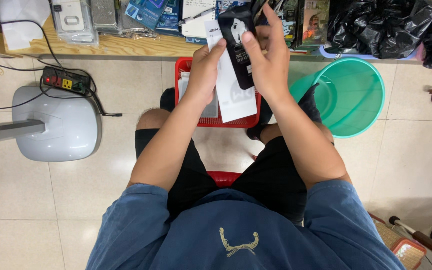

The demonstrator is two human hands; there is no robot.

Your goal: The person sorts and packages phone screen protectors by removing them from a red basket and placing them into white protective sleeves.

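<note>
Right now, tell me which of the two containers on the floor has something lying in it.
The red basket between the person's feet: flat white packets lie inside it, partly hidden behind both hands. The green bucket on the person's right shows only its bare inside.

Tiled floor (416, 150) bears a red basket (186, 67), teal bucket (348, 97), power strip (66, 80); grey fan base (58, 125).

Our hands, left (203, 75) and right (268, 62), meet over the red basket (248, 121), so the way straight down is taken by it and by our knees. To our right the green bucket (348, 95) stands close, its mouth open upward. Ahead, the shelf (126, 46) is crowded with packets. To our left lie the power strip (66, 80), its cables, and the grey base (58, 125); bare floor shows between them and our leg.
</note>
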